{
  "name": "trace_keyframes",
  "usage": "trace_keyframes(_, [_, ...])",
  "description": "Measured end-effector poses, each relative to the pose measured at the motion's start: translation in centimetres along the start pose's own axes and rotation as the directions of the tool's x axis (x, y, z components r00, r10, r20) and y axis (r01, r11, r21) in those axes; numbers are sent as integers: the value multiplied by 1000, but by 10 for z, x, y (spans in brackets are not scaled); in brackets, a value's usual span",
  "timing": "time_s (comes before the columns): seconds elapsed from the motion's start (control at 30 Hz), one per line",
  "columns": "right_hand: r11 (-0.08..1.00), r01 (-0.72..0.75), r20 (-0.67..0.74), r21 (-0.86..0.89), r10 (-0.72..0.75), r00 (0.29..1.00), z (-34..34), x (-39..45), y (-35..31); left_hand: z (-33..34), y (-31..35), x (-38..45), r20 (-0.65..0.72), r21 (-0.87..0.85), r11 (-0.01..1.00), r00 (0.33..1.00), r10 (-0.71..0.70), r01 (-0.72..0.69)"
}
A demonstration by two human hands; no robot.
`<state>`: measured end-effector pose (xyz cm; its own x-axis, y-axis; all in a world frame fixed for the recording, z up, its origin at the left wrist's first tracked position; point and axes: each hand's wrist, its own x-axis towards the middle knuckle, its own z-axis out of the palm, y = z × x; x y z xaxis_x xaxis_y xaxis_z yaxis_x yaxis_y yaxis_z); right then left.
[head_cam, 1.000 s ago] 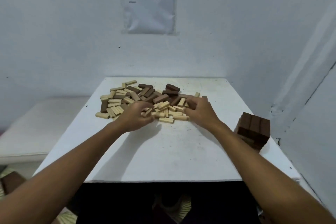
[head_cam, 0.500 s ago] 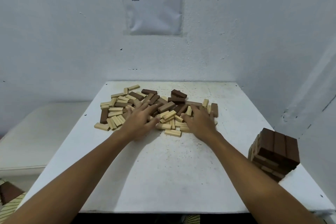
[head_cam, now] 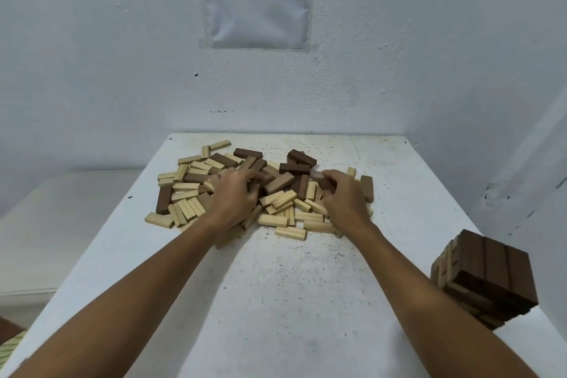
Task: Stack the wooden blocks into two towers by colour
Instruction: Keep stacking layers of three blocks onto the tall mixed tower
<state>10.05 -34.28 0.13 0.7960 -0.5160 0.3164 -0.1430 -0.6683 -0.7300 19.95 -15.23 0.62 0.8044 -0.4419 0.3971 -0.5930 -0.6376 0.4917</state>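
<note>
A loose pile of wooden blocks covers the far half of the white table (head_cam: 291, 291). Light blocks (head_cam: 187, 209) lie mostly at the left and front of the pile, and dark brown blocks (head_cam: 299, 159) mostly at its back and middle. Both of my hands are down in the pile. My left hand (head_cam: 236, 196) has its fingers curled round a dark block near the middle. My right hand (head_cam: 343, 196) curls its fingers and thumb round another dark block (head_cam: 322, 182). A short stack (head_cam: 491, 273) with dark blocks on top and mixed layers below stands at the table's right edge.
A white wall stands close behind the table, with a printed sheet (head_cam: 254, 0) taped to it. Another wall runs along the right side. A low white surface (head_cam: 46, 224) lies to the left of the table. The stack is very near the table's right edge.
The view has tilted down and come closer. My fingers lay flat on the pile half a second ago and have now curled round dark blocks; both hands have reached a little further in.
</note>
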Motion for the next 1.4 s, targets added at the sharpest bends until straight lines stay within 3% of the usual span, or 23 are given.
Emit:
trace_keyframes(0.1, [998, 17, -70, 57, -13, 997, -3, -7, -7, -10, 6, -6, -30, -94, 995, 999, 11, -13])
trace_keyframes(0.2, [993, 49, -49, 108, -44, 998, -4, -24, -18, -23, 14, -19, -46, -235, 972, 998, -39, 27])
trace_keyframes(0.4, [981, 79, 230, 175, -119, 966, -10, -74, -46, -45, 17, -68, 236, -355, 914, 965, -115, 196])
trace_keyframes(0.53, [985, 83, 365, 154, -135, 921, -8, -100, -51, -47, 10, -97, 331, -312, 924, 937, -114, 223])
trace_keyframes(0.77, [982, 129, 379, 138, -173, 909, -2, -112, -48, -54, 5, -114, 319, -256, 944, 940, -120, 208])
trace_keyframes(1.03, [990, 92, 120, 110, -105, 987, 9, -30, -33, -51, 7, -113, 357, -196, 964, 929, -100, 180])
trace_keyframes(1.17, [998, 55, 276, -27, -45, 960, 13, 7, -17, -51, 7, -112, 381, -177, 970, 920, -87, 165])
trace_keyframes(1.27, [998, 14, 460, -63, 17, 888, 8, 20, -13, -52, 6, -111, 395, -150, 976, 915, -85, 155])
trace_keyframes(1.4, [997, 15, 485, -73, 22, 874, 2, 22, -10, -52, 7, -114, 355, -165, 975, 931, -84, 151])
